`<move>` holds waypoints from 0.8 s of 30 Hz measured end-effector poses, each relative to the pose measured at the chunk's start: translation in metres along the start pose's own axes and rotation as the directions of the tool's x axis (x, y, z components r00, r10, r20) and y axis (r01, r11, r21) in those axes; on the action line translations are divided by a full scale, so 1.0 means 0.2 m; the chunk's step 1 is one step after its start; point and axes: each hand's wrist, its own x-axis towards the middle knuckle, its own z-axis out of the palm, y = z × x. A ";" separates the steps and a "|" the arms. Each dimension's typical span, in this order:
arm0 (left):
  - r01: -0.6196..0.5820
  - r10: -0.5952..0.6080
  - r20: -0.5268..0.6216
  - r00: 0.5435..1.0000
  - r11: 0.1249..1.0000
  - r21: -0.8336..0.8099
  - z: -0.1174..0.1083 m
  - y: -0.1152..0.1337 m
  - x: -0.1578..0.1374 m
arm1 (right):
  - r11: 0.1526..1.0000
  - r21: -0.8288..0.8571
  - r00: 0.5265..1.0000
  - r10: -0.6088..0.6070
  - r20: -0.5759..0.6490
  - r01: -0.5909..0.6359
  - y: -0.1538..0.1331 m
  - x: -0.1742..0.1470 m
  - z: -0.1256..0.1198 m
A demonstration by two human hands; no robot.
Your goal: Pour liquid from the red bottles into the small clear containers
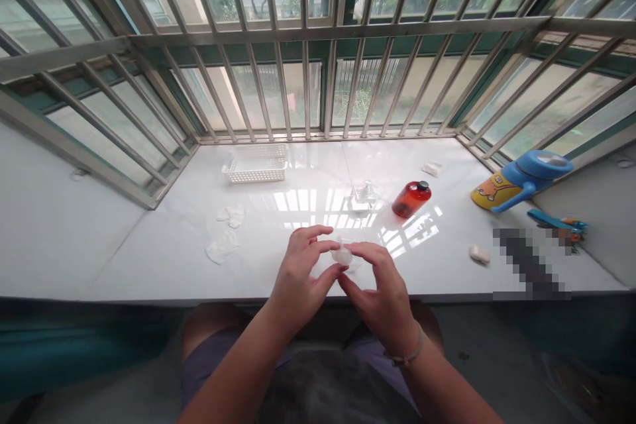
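Just above the front part of the white counter, my left hand [304, 273] and my right hand [381, 286] meet around a small translucent white piece [342, 255]. Thumb and fingers of each hand pinch it from either side. Rounded in outline, it has a thin part pointing up; its exact kind is too small to tell. Some of it is hidden by the fingertips. Beyond my hands stands a clear, shiny object [364, 196]. To its right a red translucent bottle [411, 199] with a black cap leans in view.
A white perforated basket [258, 165] sits at the back left, with crumpled white tissues [222, 247] in front of it. At the right are a blue and yellow mug [517, 180], a blue and orange tool [561, 224] and a small pale case [479, 254]. Window bars [328, 32] enclose the counter [163, 258].
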 end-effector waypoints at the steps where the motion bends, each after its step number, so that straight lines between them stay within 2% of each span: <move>1: 0.011 -0.011 0.009 1.000 1.000 -0.016 0.02 0.00 0.01 | 1.000 -0.007 1.000 0.015 -0.016 -0.015 0.01 0.00 0.00; 5: 0.034 -0.033 0.030 0.999 0.998 -0.049 0.08 -0.02 0.03 | 0.997 -0.042 0.997 0.056 -0.061 -0.059 0.04 0.00 0.00; 8: 0.048 -0.042 0.065 0.997 0.995 -0.090 0.10 -0.03 0.04 | 0.989 -0.042 0.988 0.141 -0.068 -0.144 0.08 -0.01 0.00; 11: 0.052 -0.037 0.138 0.990 0.993 -0.107 0.12 -0.06 0.02 | 0.966 0.006 0.964 0.259 -0.056 -0.259 0.14 -0.03 0.00; 14: 0.097 -0.078 0.217 0.973 0.992 -0.078 0.15 -0.10 -0.02 | 0.952 0.032 0.948 0.307 -0.085 -0.305 0.22 -0.04 -0.01; 18: 0.176 -0.164 0.280 0.946 0.984 -0.021 0.26 -0.22 -0.10 | 0.947 0.008 0.940 0.321 -0.116 -0.322 0.32 -0.06 -0.03; 24: 0.162 -0.175 0.308 0.935 0.984 0.069 0.43 -0.42 -0.15 | 0.940 0.008 0.936 0.341 -0.085 -0.342 0.40 -0.09 -0.01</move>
